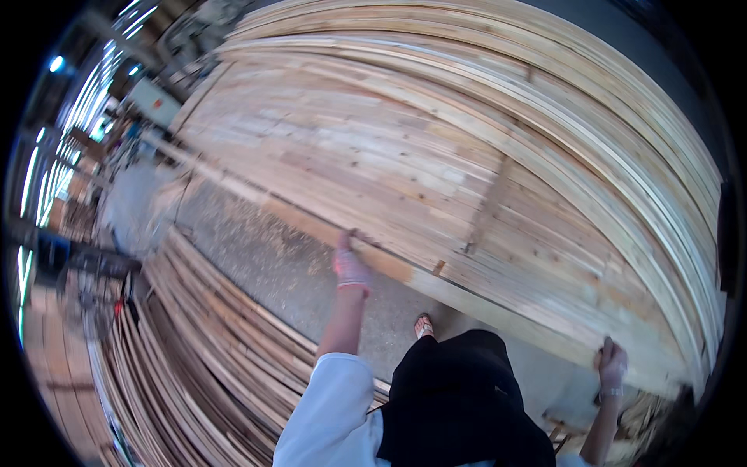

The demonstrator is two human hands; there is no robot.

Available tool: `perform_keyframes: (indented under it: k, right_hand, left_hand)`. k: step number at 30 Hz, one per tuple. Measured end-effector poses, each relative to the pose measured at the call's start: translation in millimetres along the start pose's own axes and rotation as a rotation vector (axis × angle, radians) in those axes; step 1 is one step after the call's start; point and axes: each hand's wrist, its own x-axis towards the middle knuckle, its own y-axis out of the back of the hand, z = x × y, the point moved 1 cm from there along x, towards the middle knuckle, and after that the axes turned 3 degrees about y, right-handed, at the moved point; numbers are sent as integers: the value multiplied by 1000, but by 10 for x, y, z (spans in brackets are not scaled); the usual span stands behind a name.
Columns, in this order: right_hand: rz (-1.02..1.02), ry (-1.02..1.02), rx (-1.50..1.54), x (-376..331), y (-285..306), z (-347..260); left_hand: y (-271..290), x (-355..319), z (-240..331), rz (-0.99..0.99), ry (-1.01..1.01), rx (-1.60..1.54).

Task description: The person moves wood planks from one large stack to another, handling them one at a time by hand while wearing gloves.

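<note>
A long pale wooden board [467, 300] runs along the near edge of a broad stack of timber, slanting from far left to near right. My left hand [352, 268], in a light glove with darker fingertips, closes over the board's near edge around its middle. Well to the right, my right hand [613, 364], also gloved, is closed at the same board near its right end. Something dark shows at its fingers; I cannot tell whether it is the glove's coating. Beyond the board, long planks [373, 148] lie side by side, slightly blurred.
More long strips [607, 156] are heaped on the stack's far and right side. Behind me to the left lies a pile of narrow wooden strips [210, 311]. Sawdust and shavings cover the concrete floor [272, 249] between them. Machinery and bright windows stand at far left.
</note>
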Motion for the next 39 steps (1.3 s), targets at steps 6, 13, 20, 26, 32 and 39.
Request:
perform_keyframes:
  k: [6, 13, 20, 26, 32, 39]
  right_hand:
    - [130, 221, -38, -7, -897, -755]
    - [-274, 398, 91, -39, -1246, -2225]
    - [-377, 790, 235, -271, -1257, -3238]
    - [-243, 413, -121, -126, -1016, -2495]
    - [-219, -69, -22, -346, -1083, -1386]
    - [-454, 244, 378, -372, -1036, -2488]
  left_hand:
    - [459, 525, 549, 103, 136, -56]
    - [790, -396, -348, -475, 642, 423]
    - [727, -854, -1461, -751, 807, 823]
    - [841, -373, -903, -414, 730, 556]
    - [863, -110, 4, -256, 401, 449]
    - [706, -299, -144, -567, 578, 519]
